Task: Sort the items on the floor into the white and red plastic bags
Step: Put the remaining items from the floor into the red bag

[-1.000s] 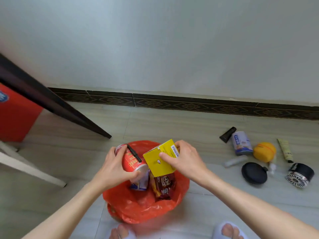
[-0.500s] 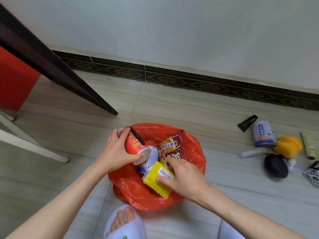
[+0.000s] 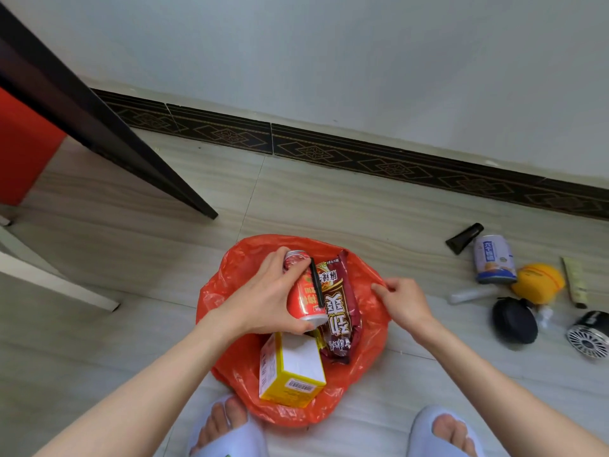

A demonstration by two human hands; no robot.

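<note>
- left hand [image 3: 263, 300] grips a red drink can [image 3: 304, 291] over the red plastic bag [image 3: 227, 278]
- right hand [image 3: 403, 303] seemingly pinches the bag's rim
- yellow box [image 3: 290, 374] lies inside, below the can

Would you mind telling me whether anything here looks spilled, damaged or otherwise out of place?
Nothing looks spilled or damaged. The one oddity: a blue-and-white can lies tipped on its side on the floor among loose items, well apart from the red bag. No white bag is in view.
</note>
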